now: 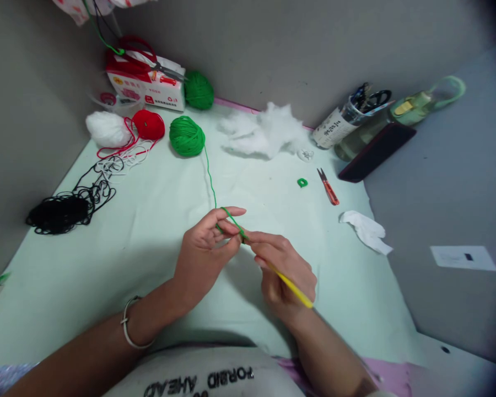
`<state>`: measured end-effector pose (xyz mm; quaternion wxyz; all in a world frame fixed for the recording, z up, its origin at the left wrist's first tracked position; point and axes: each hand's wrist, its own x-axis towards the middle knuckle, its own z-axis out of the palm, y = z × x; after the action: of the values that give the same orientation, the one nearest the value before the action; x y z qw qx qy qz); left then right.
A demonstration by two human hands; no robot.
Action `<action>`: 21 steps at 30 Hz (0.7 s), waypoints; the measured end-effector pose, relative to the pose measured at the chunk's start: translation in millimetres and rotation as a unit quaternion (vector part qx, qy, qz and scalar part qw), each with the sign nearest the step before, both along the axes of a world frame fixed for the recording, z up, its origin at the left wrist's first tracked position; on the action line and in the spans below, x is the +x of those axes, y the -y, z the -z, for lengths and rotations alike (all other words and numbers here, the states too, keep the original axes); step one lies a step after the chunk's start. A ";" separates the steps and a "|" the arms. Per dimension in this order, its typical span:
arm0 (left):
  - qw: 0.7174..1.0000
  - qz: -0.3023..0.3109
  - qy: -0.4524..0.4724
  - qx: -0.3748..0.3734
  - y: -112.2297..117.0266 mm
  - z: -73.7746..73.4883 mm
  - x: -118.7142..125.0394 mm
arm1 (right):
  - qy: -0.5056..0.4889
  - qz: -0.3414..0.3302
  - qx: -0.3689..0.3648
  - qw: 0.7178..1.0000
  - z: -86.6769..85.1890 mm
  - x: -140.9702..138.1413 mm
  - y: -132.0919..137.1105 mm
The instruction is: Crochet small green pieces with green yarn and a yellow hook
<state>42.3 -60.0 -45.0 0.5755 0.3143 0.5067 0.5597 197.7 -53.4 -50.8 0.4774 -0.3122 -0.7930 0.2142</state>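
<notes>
My left hand (pixel 206 245) pinches a small piece of green crochet work (pixel 243 234) between thumb and fingers. Green yarn (pixel 209 171) runs over its raised index finger and back to a green yarn ball (pixel 187 135) on the table. In my right hand (pixel 287 273) is a crochet hook with a yellow handle (pixel 291 285), held like a pen. The hook's tip meets the green work at my left fingertips, where the fingers partly hide it. A small green crocheted ring (pixel 302 182) lies apart on the right.
Orange-handled snips (pixel 328 187) and a crumpled tissue (pixel 367 231) lie at right. White stuffing (pixel 267 132) sits at the back. Black yarn (pixel 60 212), white yarn (pixel 107 129) and red yarn (pixel 147 125) are at left. A pen cup (pixel 334 128), bottle (pixel 413 107) and phone (pixel 376 153) stand back right.
</notes>
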 end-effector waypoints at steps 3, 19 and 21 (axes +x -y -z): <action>0.998 0.020 0.052 -0.019 -0.4 2.8 0.1 | -0.066 -0.005 -0.044 0.997 -0.7 -2.6 -2.6; 0.998 -0.012 -0.029 0.052 1.5 6.9 3.5 | -0.054 0.001 -0.058 0.997 -8.3 -3.8 -7.9; 0.997 -0.024 -0.048 0.063 1.7 8.5 4.0 | -0.001 0.011 -0.008 1.000 -7.5 -3.4 -6.7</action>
<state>46.3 -61.7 -53.5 0.5162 0.3645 0.5050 0.5880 194.3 -46.7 -43.2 0.4778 -0.3245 -0.7875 0.2152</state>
